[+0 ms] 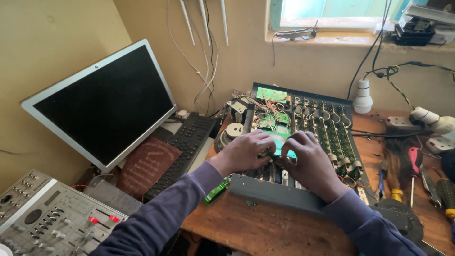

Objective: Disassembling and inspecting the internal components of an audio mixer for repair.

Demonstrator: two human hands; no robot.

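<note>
Clearly, both hands are set on a small pale blue-green flat part (283,144) lying inside the opened dark grey metal chassis of an audio mixer (279,192), which rests on the scuffed brown wooden worktop (265,230). The left hand (246,152) covers the part's left edge with fingers curled down together onto it; the right hand (308,159) presses on its right side, fingers bent and closed over it. Whether the part is pinched or merely pressed cannot be told, since the fingertips are hidden beneath the knuckles.

The part is judged light, thin and fairly stiff, and probably fragile, like the rows of green circuit boards (332,135) beside it; it would best be held by its bare edges, away from solder points and the thin coloured wires (265,111) nearby. The chassis itself is judged heavy and rigid, with sharp sheet-metal rims.

Most of the part is covered by the hands, so its full outline and fastening are not visible. A silver-framed flat monitor with a dark screen (102,104), a black keyboard (182,149) and a grey control panel with red buttons (47,218) stand to the left; orange- and yellow-handled screwdrivers (441,189) lie at the right, partly cut off by the frame edge
</note>
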